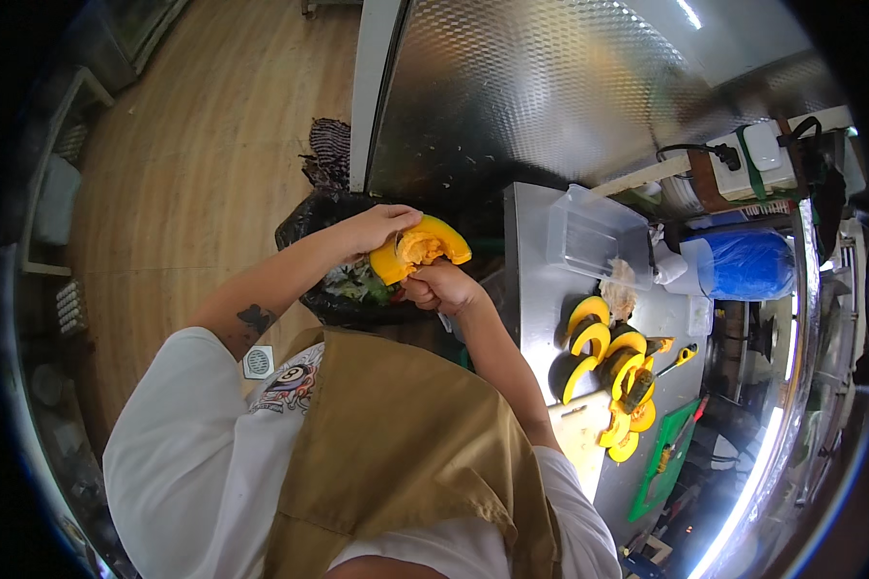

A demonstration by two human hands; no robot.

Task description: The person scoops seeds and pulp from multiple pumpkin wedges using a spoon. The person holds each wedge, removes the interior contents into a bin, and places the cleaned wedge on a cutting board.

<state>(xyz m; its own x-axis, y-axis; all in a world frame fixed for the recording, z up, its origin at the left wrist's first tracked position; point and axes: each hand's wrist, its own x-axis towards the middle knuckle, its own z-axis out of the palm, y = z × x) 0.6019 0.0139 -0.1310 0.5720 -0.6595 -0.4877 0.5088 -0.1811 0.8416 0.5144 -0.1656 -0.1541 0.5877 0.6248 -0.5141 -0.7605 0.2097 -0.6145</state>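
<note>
A curved wedge of pumpkin (444,234), with orange flesh and stringy pulp in its hollow, is held up over a black-bagged bin (304,220). My left hand (384,228) grips the wedge at its upper left end, fingers closed over the rim. Against the pulp, my right hand (444,288) is closed in a fist at the wedge's lower inner side. A thin pale piece shows below that fist, too small to tell what it is. Leafy green scraps (357,283) lie in the bin under the wedge.
On the steel counter (536,241) at right lie several cut pumpkin pieces (579,376), a clear plastic tub (599,236), a pale cutting board (579,429), a yellow-handled peeler (684,355) and a green board (661,458). A metal panel (512,96) stands beyond the bin.
</note>
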